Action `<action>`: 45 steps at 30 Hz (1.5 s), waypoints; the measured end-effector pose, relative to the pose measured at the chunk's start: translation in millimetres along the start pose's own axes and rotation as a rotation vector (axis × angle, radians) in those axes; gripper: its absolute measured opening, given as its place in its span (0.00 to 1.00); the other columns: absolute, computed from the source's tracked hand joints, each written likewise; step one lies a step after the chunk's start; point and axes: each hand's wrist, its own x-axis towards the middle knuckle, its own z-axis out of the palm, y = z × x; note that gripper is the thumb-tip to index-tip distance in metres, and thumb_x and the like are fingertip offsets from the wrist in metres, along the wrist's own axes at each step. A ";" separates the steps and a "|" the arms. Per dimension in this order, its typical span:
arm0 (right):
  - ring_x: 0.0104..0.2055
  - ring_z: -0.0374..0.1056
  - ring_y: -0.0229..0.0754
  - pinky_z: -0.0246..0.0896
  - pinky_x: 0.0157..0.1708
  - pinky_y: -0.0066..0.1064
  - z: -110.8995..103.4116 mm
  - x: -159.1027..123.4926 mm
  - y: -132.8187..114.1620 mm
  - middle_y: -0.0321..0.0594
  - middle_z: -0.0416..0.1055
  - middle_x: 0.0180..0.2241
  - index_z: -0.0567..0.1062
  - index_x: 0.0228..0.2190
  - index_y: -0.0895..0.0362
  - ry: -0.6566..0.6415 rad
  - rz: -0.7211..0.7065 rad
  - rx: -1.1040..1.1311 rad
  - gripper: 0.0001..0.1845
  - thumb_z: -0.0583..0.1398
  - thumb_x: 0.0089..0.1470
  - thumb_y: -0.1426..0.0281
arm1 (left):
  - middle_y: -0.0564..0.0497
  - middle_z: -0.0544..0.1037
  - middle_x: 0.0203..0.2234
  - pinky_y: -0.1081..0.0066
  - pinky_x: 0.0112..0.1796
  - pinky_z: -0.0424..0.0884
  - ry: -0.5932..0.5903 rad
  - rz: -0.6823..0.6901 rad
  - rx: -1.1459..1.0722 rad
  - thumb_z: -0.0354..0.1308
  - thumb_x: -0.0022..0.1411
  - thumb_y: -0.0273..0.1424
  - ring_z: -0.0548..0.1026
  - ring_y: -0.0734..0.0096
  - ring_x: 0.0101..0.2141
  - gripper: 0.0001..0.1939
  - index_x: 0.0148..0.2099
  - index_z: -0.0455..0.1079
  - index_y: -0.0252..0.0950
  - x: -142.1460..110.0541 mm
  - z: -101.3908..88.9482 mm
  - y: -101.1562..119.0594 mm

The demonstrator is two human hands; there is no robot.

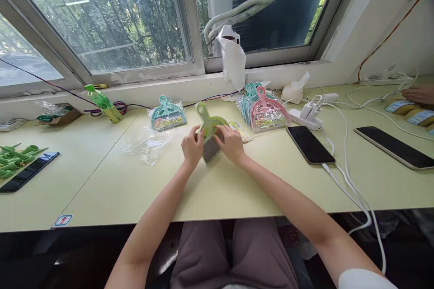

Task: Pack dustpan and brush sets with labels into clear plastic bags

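Note:
A light-green mini dustpan [213, 123] with a matching hand brush [211, 149] nested in it is held over the table, handle end up and bristles down. My left hand [192, 148] grips its left side, thumb near the handle. Around the right side, my right hand [231, 143] has its fingers closed at the brush. Behind that hand lies a printed card [240, 131], partly covered. An empty clear plastic bag [149, 145] lies crumpled left of my left hand.
Bagged teal [167, 114] and pink dustpan sets [267, 110] rest near the window ledge. A green spray bottle [104, 103] leans at the left. Phones [310, 144], white cables [346, 144] and a power strip [306, 118] occupy the right. Another person's hand [420, 95] is at far right.

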 end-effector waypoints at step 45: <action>0.36 0.71 0.46 0.56 0.33 0.30 -50.0 19.6 9.5 0.46 0.76 0.30 0.79 0.35 0.54 -0.123 0.360 -0.445 0.18 0.57 0.54 0.54 | 0.48 0.75 0.29 0.68 0.35 0.62 -0.475 0.023 0.177 0.47 0.62 0.40 0.71 0.62 0.34 0.18 0.30 0.71 0.36 58.6 -19.8 -106.5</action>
